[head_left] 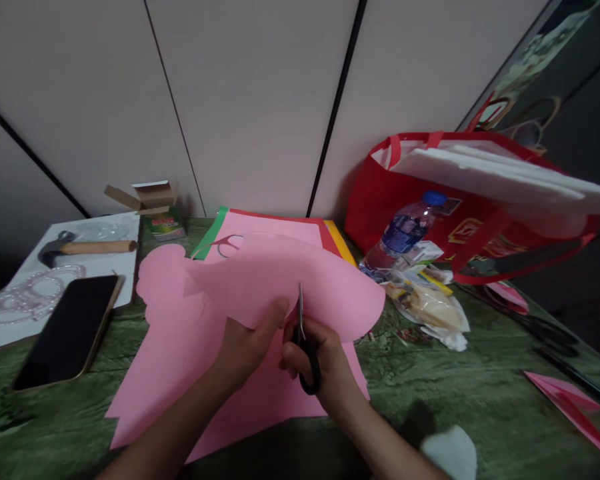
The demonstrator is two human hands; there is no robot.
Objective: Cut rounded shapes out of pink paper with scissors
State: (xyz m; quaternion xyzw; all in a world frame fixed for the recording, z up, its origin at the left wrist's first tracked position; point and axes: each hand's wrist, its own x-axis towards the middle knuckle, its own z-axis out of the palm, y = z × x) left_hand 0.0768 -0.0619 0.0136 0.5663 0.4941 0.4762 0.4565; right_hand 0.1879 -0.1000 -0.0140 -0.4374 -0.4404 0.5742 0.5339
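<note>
My left hand [253, 343] pinches the near edge of a curved pink paper sheet [260, 273], thumb on top and fingers underneath. In my right hand [325, 353] is a pair of scissors [307, 357] with black handles. Their blade lies over the paper near its front edge, beside my left thumb; the other blade is hidden. More pink paper [180, 367] lies flat under both hands. A pink cutout with a scalloped edge [163, 280] rests at the left of the raised sheet.
On the left are a hammer [97, 247], clear beads [30, 297], a phone [70, 333] and an opened small box [165, 220]. A water bottle [397, 233], plastic packets [427, 303] and a red bag [375, 193] stand right. Folded pink paper [570, 400] lies far right.
</note>
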